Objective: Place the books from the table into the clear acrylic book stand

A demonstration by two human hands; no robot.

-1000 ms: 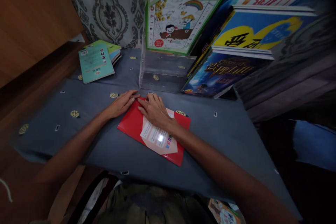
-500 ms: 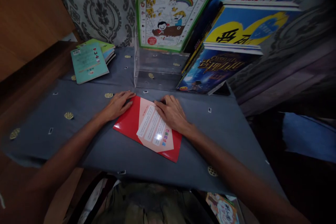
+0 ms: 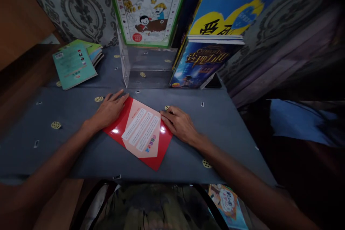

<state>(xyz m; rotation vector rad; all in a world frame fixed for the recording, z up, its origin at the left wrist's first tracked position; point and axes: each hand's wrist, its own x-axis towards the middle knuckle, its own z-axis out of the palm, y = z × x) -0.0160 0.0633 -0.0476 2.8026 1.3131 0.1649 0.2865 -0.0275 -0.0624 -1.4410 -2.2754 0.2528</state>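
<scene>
A red book (image 3: pixel 166 147) lies flat and askew on the grey tablecloth (image 3: pixel 185 165) in front of me, a peach panel with pale text boxes facing up, glare spotting its glossy cover at two places; my left hand (image 3: pixel 109 110) rests along its upper left edge, palm down, fingers extended and slightly parted; my right hand (image 3: pixel 181 124) touches the opposite, upper right edge, fingers bent and thumb toward the cover — whether they pinch it, I cannot tell.

Just beyond my hands stands a clear rack (image 3: pixel 124 64); a green-bordered picture book (image 3: pixel 151 14), a rainbow drawn on its front, leans upright in it, while to the right a blue-and-yellow book (image 3: pixel 231 10) rises behind a dark blue book (image 3: pixel 202 59) with gold lettering.

To the left, well apart from the red book, a teal book (image 3: pixel 75 65) tops a small, uneven pile; a grey patterned curtain (image 3: pixel 81 5) hangs behind; a light blue cloth (image 3: pixel 299 120) shows in the shadows off the table's right side; below the near edge — close to my lap — sits a colorful illustrated book (image 3: pixel 226 203), partly hidden.
</scene>
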